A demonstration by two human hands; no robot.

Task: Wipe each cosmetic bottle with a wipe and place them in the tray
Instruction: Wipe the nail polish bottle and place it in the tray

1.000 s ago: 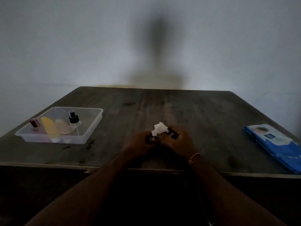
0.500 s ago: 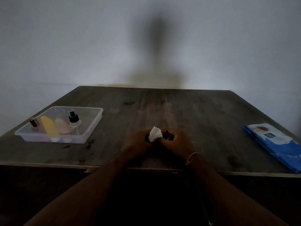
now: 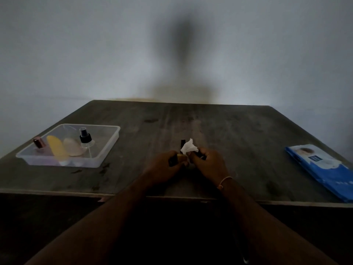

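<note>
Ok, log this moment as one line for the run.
stage: wiping | left hand: grips dark bottle | right hand: holds white wipe | tray: four items inside | wipe pack: table's right

White wipe [image 3: 188, 150] — blue packet [image 3: 322, 169]

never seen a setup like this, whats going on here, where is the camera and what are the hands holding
There is no machine here: the camera sits on a person's head, looking forward and down, so both forearms reach in from below. On the dark wooden table the left hand grips a small dark cosmetic bottle, while the right hand pinches a crumpled white wipe against it. On the left stands a clear plastic tray holding a yellow tube, a pale pink bottle, a clear spray bottle with a black pump and a bottle with a rosy metallic cap. A blue pack of wipes lies on the right.
</note>
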